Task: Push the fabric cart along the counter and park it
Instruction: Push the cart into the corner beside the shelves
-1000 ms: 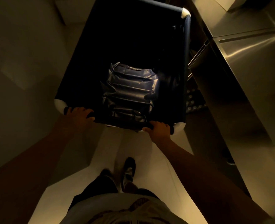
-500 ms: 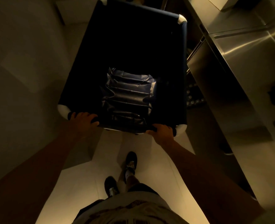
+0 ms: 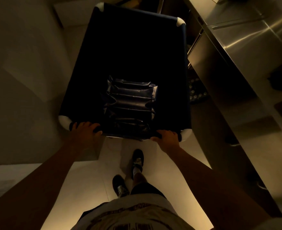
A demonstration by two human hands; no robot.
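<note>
While both hands, the left hand (image 3: 85,129) and the right hand (image 3: 167,138), were kept wrapped around the near rail, the fabric cart (image 3: 128,52) was rolled further forward beside the steel worktop (image 3: 253,52); parking was judged not yet done.

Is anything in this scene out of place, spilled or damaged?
Nothing stands out. The fabric cart sits level beside the steel counter, holding only a crumpled dark plastic bundle. Left hand and right hand both grip its near bar.
</note>
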